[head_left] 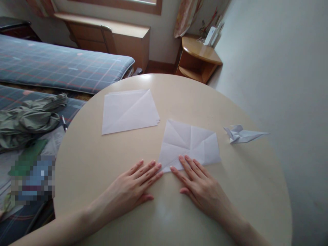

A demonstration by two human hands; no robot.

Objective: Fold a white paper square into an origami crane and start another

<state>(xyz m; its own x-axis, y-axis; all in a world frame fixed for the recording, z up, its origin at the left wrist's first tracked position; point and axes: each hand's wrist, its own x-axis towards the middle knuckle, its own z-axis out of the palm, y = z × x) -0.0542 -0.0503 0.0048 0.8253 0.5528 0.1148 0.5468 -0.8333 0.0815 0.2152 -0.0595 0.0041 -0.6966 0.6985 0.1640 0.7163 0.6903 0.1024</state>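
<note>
Left hand (138,181) and right hand (198,182) nearest, both palm down over the round table (84,160), fingers extended, thumbs apart, grasping nothing. Left fingertips at the left near corner of the creased white sheet (179,135); right fingertips press flat on its near edge. Sheet lies just beyond the hands, right of the table's middle, creases crossing it. Whether the near edge is folded under the fingers: cannot tell.

Risks (judged): uneven pressure from the two hands could skew a crease; a light touch on a smooth top could let the sheet slide; many crossing creases may make the paper buckle along the wrong line.

Surroundings: right fingers hide part of the near edge. Folded paper figure (239,135) stands right, apart from the sheet; a wide sweep of the right hand might knock it. Stack of paper (129,111) far left, close to the sheet's far left corner, limiting sideways room. Beyond the table: plaid mattress (64,65) left, corner shelf (201,51) far right.
</note>
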